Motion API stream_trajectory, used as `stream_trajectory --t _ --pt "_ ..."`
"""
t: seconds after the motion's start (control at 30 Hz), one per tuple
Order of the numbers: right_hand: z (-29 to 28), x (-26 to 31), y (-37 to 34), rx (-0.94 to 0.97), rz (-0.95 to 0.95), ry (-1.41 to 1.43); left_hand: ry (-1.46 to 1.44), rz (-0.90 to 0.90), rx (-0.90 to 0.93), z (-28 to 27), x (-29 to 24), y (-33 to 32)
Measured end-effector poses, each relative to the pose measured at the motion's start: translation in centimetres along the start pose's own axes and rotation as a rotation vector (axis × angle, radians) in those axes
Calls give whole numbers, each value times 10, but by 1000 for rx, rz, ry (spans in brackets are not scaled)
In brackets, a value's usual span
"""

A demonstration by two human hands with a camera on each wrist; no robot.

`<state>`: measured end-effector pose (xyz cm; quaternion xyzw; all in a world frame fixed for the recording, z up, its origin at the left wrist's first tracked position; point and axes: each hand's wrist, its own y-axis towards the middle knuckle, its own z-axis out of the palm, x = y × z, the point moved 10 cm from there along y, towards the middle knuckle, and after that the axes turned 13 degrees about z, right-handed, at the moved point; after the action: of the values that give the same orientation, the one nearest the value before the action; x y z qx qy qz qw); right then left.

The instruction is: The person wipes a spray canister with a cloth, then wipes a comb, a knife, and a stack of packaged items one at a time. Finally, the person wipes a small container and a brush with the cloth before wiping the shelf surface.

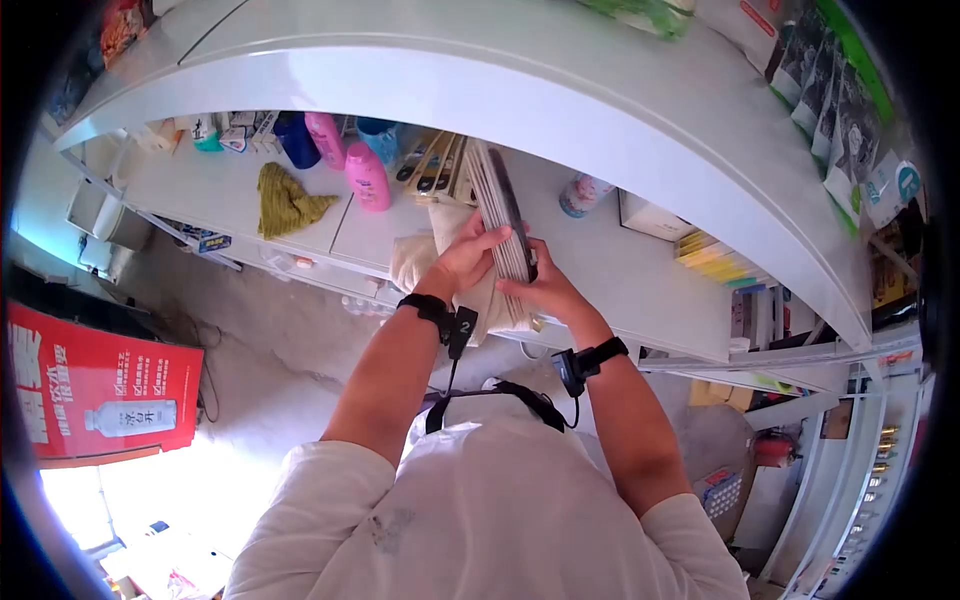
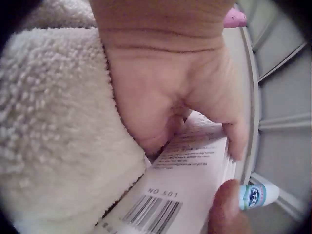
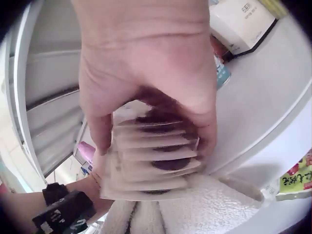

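Observation:
A stack of thin flat packs (image 1: 494, 205) stands on edge between both hands above the shelf. My left hand (image 1: 466, 258) grips its left side, thumb across the edges. On the other side my right hand (image 1: 552, 284) grips the lower end. The left wrist view shows printed text, "NO 501" and a barcode on one pack (image 2: 161, 200). Layered edges of the clear-wrapped packs (image 3: 151, 161) show between the right thumb and fingers in the right wrist view; dark shapes show inside. Cream fleecy cloth (image 2: 58, 122) lies right beside the left hand, below the stack.
Left on the shelf are a pink bottle (image 1: 367, 178), an olive cloth (image 1: 288, 200) and more packs (image 1: 432, 165). To the right stand a spray can (image 1: 584, 194) and a white box (image 1: 652, 216). An upper shelf edge (image 1: 480, 88) overhangs the lower shelf.

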<state>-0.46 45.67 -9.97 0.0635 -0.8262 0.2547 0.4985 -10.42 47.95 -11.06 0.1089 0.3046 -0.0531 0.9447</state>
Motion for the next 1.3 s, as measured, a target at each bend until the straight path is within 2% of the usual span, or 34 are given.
stream_trajectory --t 0.07,0.17,0.2,0.27,0.3,0.33,0.43,0.47,0.57,0.67,0.77,0.87,0.97,1.07,1.17,1.3 --pt "6 7 2 -95 -204 -84 -24 -12 2 -8 4 0" --pt "8 11 6 -80 -94 -36 -26 25 -18 -9 -2 1" --pt "7 6 10 -58 -39 41 62 30 -29 -11 -1 1" --pt "5 -11 16 -6 85 193 -20 92 -36 -10 1 5" --pt "-2 -9 15 -54 110 209 -63 126 -36 -12 -1 8" --pt "-11 -3 11 -105 138 227 -70 76 -22 -12 2 8" --pt "-34 14 16 -171 239 277 -88 87 -197 -25 2 2" --pt "-43 14 24 -183 278 297 -71 94 -156 -25 1 3" --pt "-71 -4 80 -254 118 209 -121 117 -175 -29 2 2" --pt "-98 -35 120 -508 164 -31 -155 135 -191 -31 -3 0" --pt "-93 -8 105 -710 190 -419 -128 162 -189 -32 -7 -6" --pt "-83 -26 129 -612 370 -562 -113 176 -194 -39 -2 -2" --pt "-65 -2 108 -563 475 -608 -134 236 -141 -37 -5 -1" --pt "-51 13 94 -494 475 -813 -103 253 -202 -40 -7 -2" --pt "-51 10 96 -509 506 -845 -46 243 -203 -40 -6 -2" --pt "-46 22 94 -517 426 -920 -84 237 -196 -41 -3 -1"
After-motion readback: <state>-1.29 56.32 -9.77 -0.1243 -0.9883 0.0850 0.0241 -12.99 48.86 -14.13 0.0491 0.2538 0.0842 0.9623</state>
